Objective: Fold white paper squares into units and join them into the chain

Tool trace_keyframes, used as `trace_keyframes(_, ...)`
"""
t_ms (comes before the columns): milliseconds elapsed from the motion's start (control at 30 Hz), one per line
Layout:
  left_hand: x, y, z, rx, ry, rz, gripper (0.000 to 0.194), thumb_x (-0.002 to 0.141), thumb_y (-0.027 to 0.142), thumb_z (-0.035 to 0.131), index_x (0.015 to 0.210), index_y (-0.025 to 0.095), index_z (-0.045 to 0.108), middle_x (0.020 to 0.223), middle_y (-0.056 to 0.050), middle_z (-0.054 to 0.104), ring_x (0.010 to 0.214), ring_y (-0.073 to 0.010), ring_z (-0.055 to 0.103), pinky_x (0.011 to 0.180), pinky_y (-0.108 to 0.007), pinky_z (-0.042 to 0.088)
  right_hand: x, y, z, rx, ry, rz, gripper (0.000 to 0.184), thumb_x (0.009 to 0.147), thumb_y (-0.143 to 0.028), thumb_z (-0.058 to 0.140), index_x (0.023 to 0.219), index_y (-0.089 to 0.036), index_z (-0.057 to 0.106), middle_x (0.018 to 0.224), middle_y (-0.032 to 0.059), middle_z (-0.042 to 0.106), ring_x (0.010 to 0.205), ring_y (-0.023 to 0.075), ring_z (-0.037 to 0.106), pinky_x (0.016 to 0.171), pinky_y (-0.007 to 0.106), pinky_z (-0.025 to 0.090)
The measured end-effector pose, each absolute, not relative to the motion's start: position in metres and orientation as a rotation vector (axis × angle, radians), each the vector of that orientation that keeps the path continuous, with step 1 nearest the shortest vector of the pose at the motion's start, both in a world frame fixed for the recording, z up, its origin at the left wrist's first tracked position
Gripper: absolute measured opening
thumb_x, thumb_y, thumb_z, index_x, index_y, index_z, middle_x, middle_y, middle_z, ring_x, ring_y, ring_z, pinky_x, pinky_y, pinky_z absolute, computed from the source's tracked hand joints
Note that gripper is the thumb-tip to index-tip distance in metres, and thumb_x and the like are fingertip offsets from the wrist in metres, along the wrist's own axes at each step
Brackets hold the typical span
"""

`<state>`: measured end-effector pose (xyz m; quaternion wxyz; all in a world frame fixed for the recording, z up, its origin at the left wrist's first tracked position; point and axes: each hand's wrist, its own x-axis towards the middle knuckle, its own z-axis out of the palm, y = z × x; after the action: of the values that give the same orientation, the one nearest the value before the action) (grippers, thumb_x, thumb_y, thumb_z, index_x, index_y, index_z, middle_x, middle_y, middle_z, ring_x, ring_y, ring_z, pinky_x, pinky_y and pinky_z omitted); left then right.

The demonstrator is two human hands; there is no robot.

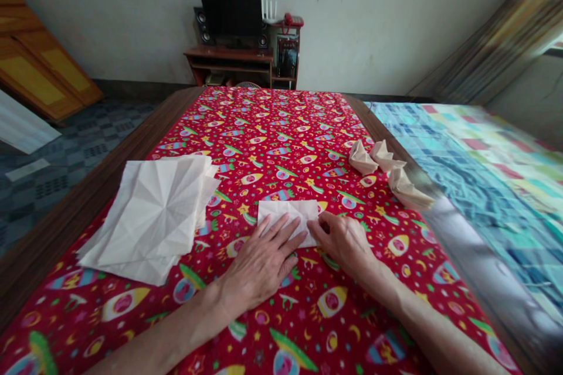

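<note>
My left hand lies flat with its fingers spread over a small creased paper, which rests on the red cloth covering the desk. My right hand is close by but apart from the left, its thumb and fingers bunched at the paper's right edge; I cannot tell whether they pinch a layer or only press on it. If my left palm bears too lightly, I think the paper could skew when the right fingers pull, and a crease would run off line. The cloth looks soft, so it could ruck up under my pressure and leave a blurred fold, and too hard a tug at that edge could tear it. Well to my left, the stack of creased sheets lies uneven, with corners poking out, so a brush of my left forearm could spread it. Beyond my right hand sit three folded paper shapes; the nearest is by the desk's right side, where a careless elbow could knock it off or crush its points
</note>
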<state>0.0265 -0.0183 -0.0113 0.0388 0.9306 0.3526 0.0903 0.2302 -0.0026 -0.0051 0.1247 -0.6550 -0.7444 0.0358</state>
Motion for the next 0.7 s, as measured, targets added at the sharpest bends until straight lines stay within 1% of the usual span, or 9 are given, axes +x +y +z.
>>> trace_keyframes(100, 0.026, -0.019, -0.01, 2.834, 1.092, 0.294, 0.043, 0.098, 0.035, 0.034, 0.14, 0.026, 0.035, 0.151, -0.002, 0.032, 0.141, -0.0223, 0.021, 0.115, -0.048, 0.018, 0.232, -0.008, -0.002, -1.768, -2.14, -0.093, 0.025, 0.091, -0.035, 0.046, 0.079, -0.017, 0.059, 0.059, 0.0008, 0.061, 0.05, 0.0119, 0.053, 0.049, 0.023, 0.029)
trace_keyframes(167, 0.026, -0.019, -0.01, 2.823, 1.088, 0.303, 0.043, 0.098, 0.037, 0.033, 0.139, 0.026, 0.036, 0.15, -0.002, 0.032, 0.141, -0.022, 0.022, 0.115, -0.048, 0.019, 0.232, -0.016, 0.003, -1.635, -2.114, -0.227, 0.023, 0.092, -0.03, 0.044, 0.085, -0.016, 0.061, 0.07, 0.0042, 0.065, 0.062, 0.0143, 0.059, 0.055, 0.024, 0.038)
trace_keyframes(233, 0.026, -0.019, -0.01, 2.824, 1.083, 0.317, 0.042, 0.098, 0.036, 0.032, 0.138, 0.026, 0.038, 0.15, -0.002, 0.033, 0.141, -0.022, 0.022, 0.115, -0.047, 0.02, 0.228, -0.028, 0.007, -1.452, -2.175, -0.232, 0.022, 0.093, -0.024, 0.043, 0.094, -0.016, 0.063, 0.084, 0.0074, 0.068, 0.078, 0.0164, 0.063, 0.066, 0.025, 0.046)
trace_keyframes(300, 0.026, -0.019, -0.011, 2.823, 1.086, 0.331, 0.041, 0.098, 0.035, 0.032, 0.138, 0.025, 0.039, 0.151, -0.002, 0.032, 0.141, -0.0221, 0.021, 0.115, -0.047, 0.02, 0.223, -0.041, 0.006, -1.233, -2.337, -0.149, 0.029, 0.093, -0.017, 0.039, 0.113, -0.015, 0.06, 0.108, 0.0105, 0.067, 0.1, 0.0183, 0.062, 0.084, 0.029, 0.05)
trace_keyframes(367, 0.027, -0.019, -0.012, 2.813, 1.099, 0.342, 0.043, 0.098, 0.035, 0.033, 0.139, 0.023, 0.037, 0.151, -0.002, 0.031, 0.141, -0.0223, 0.021, 0.115, -0.046, 0.02, 0.219, -0.053, 0.002, -1.137, -2.468, -0.149, 0.038, 0.093, -0.016, 0.039, 0.128, -0.012, 0.052, 0.127, 0.0133, 0.059, 0.122, 0.023, 0.05, 0.099, 0.038, 0.046)
trace_keyframes(433, 0.027, -0.02, -0.013, 2.812, 1.1, 0.35, 0.045, 0.098, 0.035, 0.034, 0.141, 0.022, 0.034, 0.151, -0.004, 0.03, 0.141, -0.0223, 0.021, 0.115, -0.046, 0.02, 0.218, -0.06, -0.005, -1.129, -2.559, -0.137, 0.046, 0.094, -0.023, 0.04, 0.138, -0.009, 0.042, 0.139, 0.0151, 0.047, 0.132, 0.026, 0.039, 0.105, 0.045, 0.041)
trace_keyframes(500, 0.027, -0.02, -0.013, 2.829, 1.093, 0.35, 0.048, 0.098, 0.035, 0.034, 0.143, 0.02, 0.031, 0.152, -0.004, 0.028, 0.142, -0.0216, 0.02, 0.116, -0.045, 0.019, 0.222, -0.064, -0.011, -1.156, -2.634, -0.081, 0.057, 0.094, -0.033, 0.042, 0.143, -0.006, 0.033, 0.147, 0.0167, 0.034, 0.137, 0.0272, 0.029, 0.107, 0.046, 0.039)
trace_keyframes(567, 0.025, -0.02, -0.012, 2.848, 1.089, 0.334, 0.051, 0.097, 0.035, 0.034, 0.144, 0.018, 0.028, 0.153, -0.005, 0.026, 0.142, -0.0209, 0.019, 0.116, -0.043, 0.018, 0.23, -0.065, -0.014, -1.183, -2.688, -0.036, 0.066, 0.093, -0.041, 0.043, 0.145, -0.004, 0.027, 0.15, 0.017, 0.026, 0.14, 0.0272, 0.022, 0.109, 0.045, 0.037)
trace_keyframes(700, 0.014, -0.02, -0.011, 2.862, 1.118, 0.294, 0.053, 0.097, 0.038, 0.035, 0.144, 0.016, 0.028, 0.152, -0.008, 0.027, 0.141, -0.0207, 0.021, 0.115, -0.041, 0.02, 0.244, -0.065, -0.015, -1.206, -2.737, -0.047, 0.066, 0.093, -0.042, 0.043, 0.145, -0.005, 0.026, 0.15, 0.0151, 0.025, 0.14, 0.0264, 0.02, 0.109, 0.044, 0.036)
